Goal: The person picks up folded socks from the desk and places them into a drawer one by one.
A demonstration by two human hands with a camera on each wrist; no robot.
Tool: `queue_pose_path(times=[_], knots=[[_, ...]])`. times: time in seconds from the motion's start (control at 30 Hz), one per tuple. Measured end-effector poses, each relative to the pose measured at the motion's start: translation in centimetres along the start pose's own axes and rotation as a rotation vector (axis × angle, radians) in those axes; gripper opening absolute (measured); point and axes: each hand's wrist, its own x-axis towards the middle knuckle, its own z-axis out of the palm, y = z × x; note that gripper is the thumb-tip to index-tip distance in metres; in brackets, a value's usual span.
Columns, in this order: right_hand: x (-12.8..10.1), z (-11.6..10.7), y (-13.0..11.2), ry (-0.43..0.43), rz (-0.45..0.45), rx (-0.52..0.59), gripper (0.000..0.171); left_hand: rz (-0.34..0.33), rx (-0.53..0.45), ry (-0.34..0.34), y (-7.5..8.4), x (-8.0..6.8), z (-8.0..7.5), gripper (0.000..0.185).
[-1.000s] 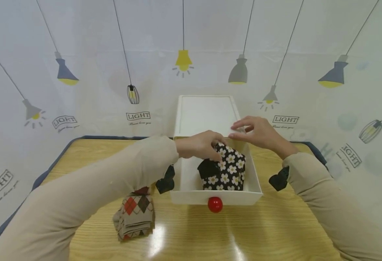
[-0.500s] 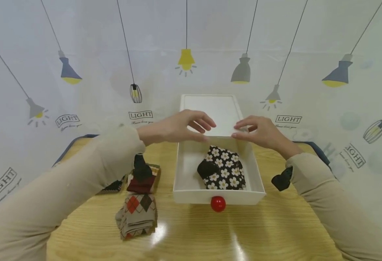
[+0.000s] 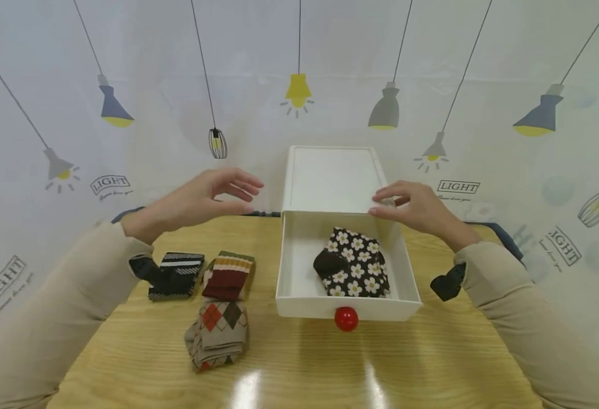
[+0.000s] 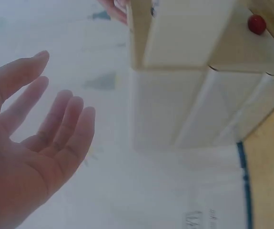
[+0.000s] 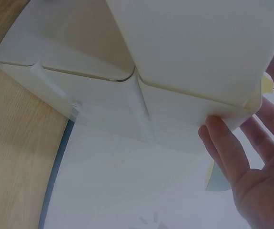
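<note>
A white drawer (image 3: 299, 267) is sitting pulled out of its white box (image 3: 332, 179) on a wooden table (image 3: 304, 363), and a round red knob (image 3: 346, 318) is sticking out of its front. A folded black sock with white flowers (image 3: 353, 264) is lying inside the drawer, on the right side near the front. The right hand (image 3: 414, 207) is resting on the box's front right corner, just above the open drawer, with its fingers loosely bent and the fingertips touching the edge. In the right wrist view, those fingers (image 5: 222, 148) are lying against the white corner, not pinching anything. The left hand (image 3: 199, 196) is hanging in the air to the left of the box, apart from it, with its fingers spread and holding nothing. In the left wrist view, the left hand's palm (image 4: 27, 157) is showing wide open beside the box. On the table to the left of the drawer, three more folded socks are lying close together: a black one with white stripes (image 3: 177, 275), a dark red one with a striped cuff (image 3: 228, 276), and a tan one with diamond shapes (image 3: 217, 335) nearest the table's front edge.
</note>
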Motion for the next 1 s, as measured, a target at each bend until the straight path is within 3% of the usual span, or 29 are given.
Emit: queue_pose_path(times=[0.1,0.3,0.53,0.8,1.0], knots=[[0.0,0.0,0.0,-0.001,0.006,0.001,0.038,-0.056,-0.061,0.043,-3.5,-1.8,-0.2,0.04],[-0.1,-0.1,0.0,-0.012,0.024,-0.005,0.039,-0.233,-0.171,0.165,-10.2,-5.8,-0.5,0.046],[-0.1,0.0,0.1,-0.006,0.013,0.015,0.037,-0.336,-0.135,0.261,-16.4,-8.7,0.4,0.057],[-0.1,0.0,0.3,-0.001,0.01,0.021,0.037,-0.459,-0.037,0.287,-21.1,-10.7,1.9,0.061],[-0.1,0.0,0.3,-0.007,0.024,0.026,0.037,-0.548,-0.025,0.286,-23.3,-11.6,2.8,0.066]])
